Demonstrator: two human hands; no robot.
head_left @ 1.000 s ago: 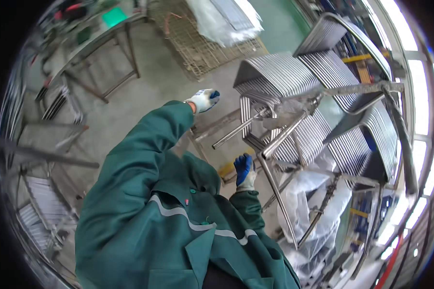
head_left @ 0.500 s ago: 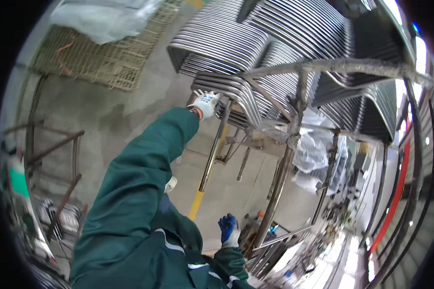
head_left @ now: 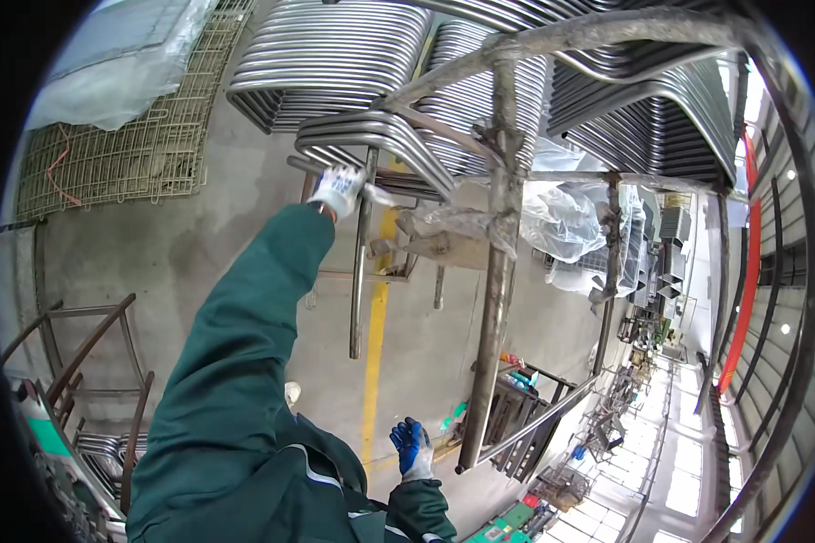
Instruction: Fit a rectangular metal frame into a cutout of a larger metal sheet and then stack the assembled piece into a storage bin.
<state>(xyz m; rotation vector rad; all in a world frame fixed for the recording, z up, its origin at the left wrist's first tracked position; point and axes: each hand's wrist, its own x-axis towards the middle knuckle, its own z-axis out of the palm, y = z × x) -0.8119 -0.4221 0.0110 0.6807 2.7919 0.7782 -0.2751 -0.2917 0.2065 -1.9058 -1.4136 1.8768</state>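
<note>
Several bent tubes (head_left: pixel 410 147) are hanging left of the rack post (head_left: pixel 496 299); your left hand (head_left: pixel 339 188) is resting at them, its fingers' closure unclear. Left of the post's foot, your right hand (head_left: pixel 414 449) is hovering, fingers loosely spread. You're seemingly taking hold, firm grasp needed next.

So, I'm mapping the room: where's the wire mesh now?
In the head view, the wire mesh is at the upper left, partly under plastic sheeting, left of the left hand and nearby bent tubes.

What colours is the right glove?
Right glove: blue on the fingers, white toward the wrist. Best seen in the head view.
</note>
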